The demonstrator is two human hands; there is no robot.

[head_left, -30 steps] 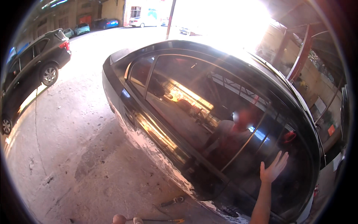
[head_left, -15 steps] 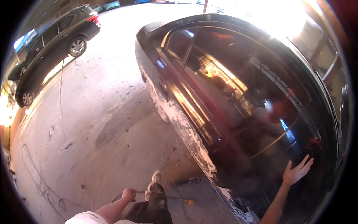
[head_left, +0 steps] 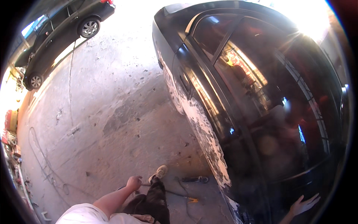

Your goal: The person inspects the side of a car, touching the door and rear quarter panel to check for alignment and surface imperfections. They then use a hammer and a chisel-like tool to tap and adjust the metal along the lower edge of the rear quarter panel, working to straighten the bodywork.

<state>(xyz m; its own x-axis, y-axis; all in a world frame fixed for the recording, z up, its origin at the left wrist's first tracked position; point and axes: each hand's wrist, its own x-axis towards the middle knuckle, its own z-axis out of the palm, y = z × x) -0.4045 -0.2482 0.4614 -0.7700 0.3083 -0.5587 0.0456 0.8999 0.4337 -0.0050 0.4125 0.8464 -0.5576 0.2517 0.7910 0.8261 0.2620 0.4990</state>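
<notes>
A dark car fills the right side, its lower body patched with pale, uneven areas. In front of its side, at the lower right, my right hand is open with fingers stretched out and nothing in it. Whether it touches the car I cannot tell. My left hand hangs low near my shoe, its fingers curled. Anything inside that grip is hidden. A thin dark hose shows beside and behind this hand, running toward an orange-yellow piece on the floor.
On the floor between my foot and the car lies a black hand tool with a round end. Looped cable spreads over the concrete floor to the left. Another dark car stands at the far left, and assorted items line the left edge.
The view has shifted, so the car sits farther right. My right hand appears lower, still spread, with less forearm showing. My left hand appears slightly higher and farther right.
</notes>
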